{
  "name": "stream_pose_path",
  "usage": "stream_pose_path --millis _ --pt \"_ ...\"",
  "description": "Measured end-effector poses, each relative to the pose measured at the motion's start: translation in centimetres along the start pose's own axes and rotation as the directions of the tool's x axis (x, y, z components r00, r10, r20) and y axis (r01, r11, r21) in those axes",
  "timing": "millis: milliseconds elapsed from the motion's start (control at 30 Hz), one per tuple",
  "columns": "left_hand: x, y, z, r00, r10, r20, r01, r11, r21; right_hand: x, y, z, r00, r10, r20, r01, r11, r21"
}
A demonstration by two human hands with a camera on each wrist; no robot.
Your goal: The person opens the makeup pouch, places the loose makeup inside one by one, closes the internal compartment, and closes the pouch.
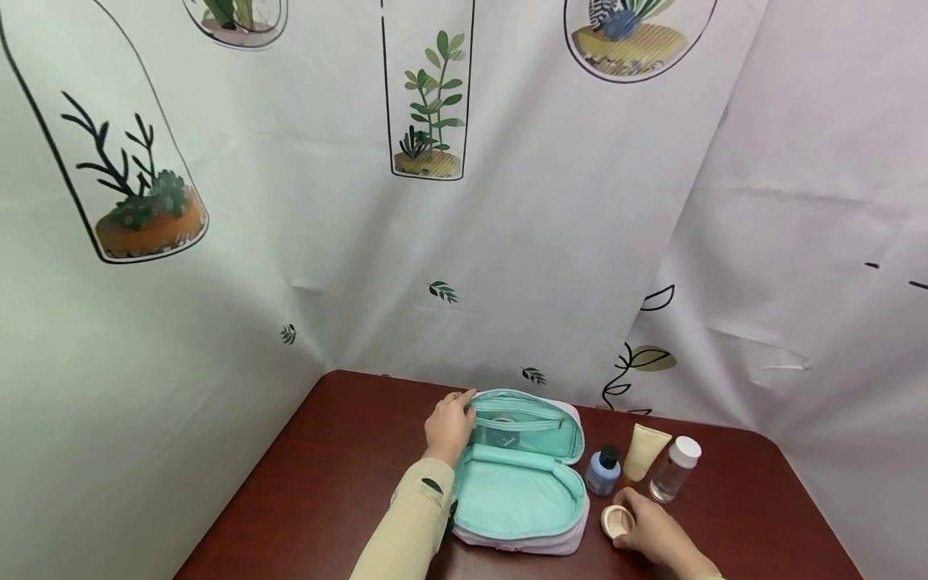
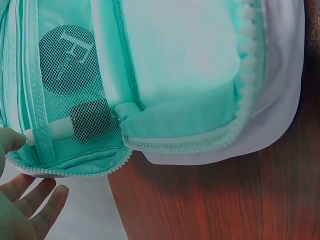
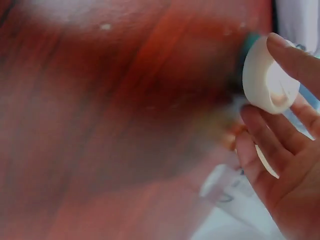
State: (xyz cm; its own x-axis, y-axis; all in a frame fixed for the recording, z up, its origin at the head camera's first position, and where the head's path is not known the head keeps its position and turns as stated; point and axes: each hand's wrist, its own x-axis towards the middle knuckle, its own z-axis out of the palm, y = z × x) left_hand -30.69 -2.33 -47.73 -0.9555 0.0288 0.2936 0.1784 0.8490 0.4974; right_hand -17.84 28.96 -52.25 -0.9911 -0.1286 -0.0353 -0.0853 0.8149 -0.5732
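An unzipped cosmetic bag (image 1: 518, 503) with a mint lining lies on the table, its lid (image 1: 573, 439) raised at the back. My left hand (image 1: 448, 427) grips the lid's left edge, thumb on the inside and fingers behind. Behind the lid's mesh pocket (image 2: 55, 107) show a round dark case (image 2: 69, 60) with a pale letter and a white tube with a dark cap (image 2: 92, 121). To the right of the bag, my right hand (image 1: 652, 532) pinches a small round cream-coloured jar (image 1: 617, 522) between thumb and fingers, its round face tilted up.
Beside the bag stand a blue bottle with a black cap (image 1: 603, 471), a cream squeeze tube (image 1: 644, 453) and a clear bottle with a white lid (image 1: 674, 469). The dark red wooden table (image 1: 319, 483) meets patterned cloth (image 1: 507, 266) hanging at its back and sides.
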Motion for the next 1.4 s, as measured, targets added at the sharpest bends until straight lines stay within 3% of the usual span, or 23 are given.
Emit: stream_pose_path --millis 167,333,400,633,733,867,1000,1100,1267,1400 --pt "-0.8 -0.2 0.3 1.0 0.014 -0.018 -0.013 1.0 0.009 -0.5 -2.4 -1.2 0.991 -0.12 0.057 0.12 0.993 0.003" --pt "-0.7 -0.2 0.3 0.998 0.02 -0.057 -0.021 1.0 -0.015 0.8 -6.5 -2.6 0.961 -0.272 -0.059 0.263 0.957 -0.121" --pt "-0.5 -0.2 0.1 0.997 0.022 -0.073 -0.023 0.999 -0.024 2.0 -8.0 -3.0 0.947 -0.292 -0.134 0.272 0.95 -0.154" --pt "-0.3 -0.6 0.0 0.995 0.024 -0.096 -0.028 0.999 -0.035 6.8 -11.0 -2.9 0.951 -0.154 -0.269 0.125 0.985 -0.122" --pt "-0.2 -0.8 0.0 0.995 0.028 -0.096 -0.032 0.998 -0.045 8.4 -11.7 -2.2 0.932 -0.178 -0.315 0.153 0.983 -0.101" --pt "0.0 -1.0 0.1 0.995 0.044 -0.091 -0.049 0.998 -0.051 10.1 -12.5 -0.5 0.886 -0.28 -0.369 0.246 0.959 -0.138" --pt "0.2 -1.0 0.2 0.995 0.036 -0.088 -0.04 0.998 -0.042 11.2 -12.9 1.0 0.822 -0.436 -0.366 0.321 0.886 -0.334" --pt "0.2 -0.9 0.2 0.995 0.034 -0.089 -0.037 0.999 -0.032 11.4 -12.8 1.4 0.797 -0.518 -0.311 0.332 0.806 -0.49" --pt "0.1 -0.8 0.2 0.993 0.057 -0.099 -0.057 0.998 0.004 11.1 -12.2 1.4 0.838 -0.507 -0.201 0.266 0.702 -0.661" --pt "0.2 -0.9 0.1 0.991 0.064 -0.121 -0.061 0.998 0.033 11.0 -11.7 1.5 0.872 -0.477 -0.104 0.228 0.586 -0.778"
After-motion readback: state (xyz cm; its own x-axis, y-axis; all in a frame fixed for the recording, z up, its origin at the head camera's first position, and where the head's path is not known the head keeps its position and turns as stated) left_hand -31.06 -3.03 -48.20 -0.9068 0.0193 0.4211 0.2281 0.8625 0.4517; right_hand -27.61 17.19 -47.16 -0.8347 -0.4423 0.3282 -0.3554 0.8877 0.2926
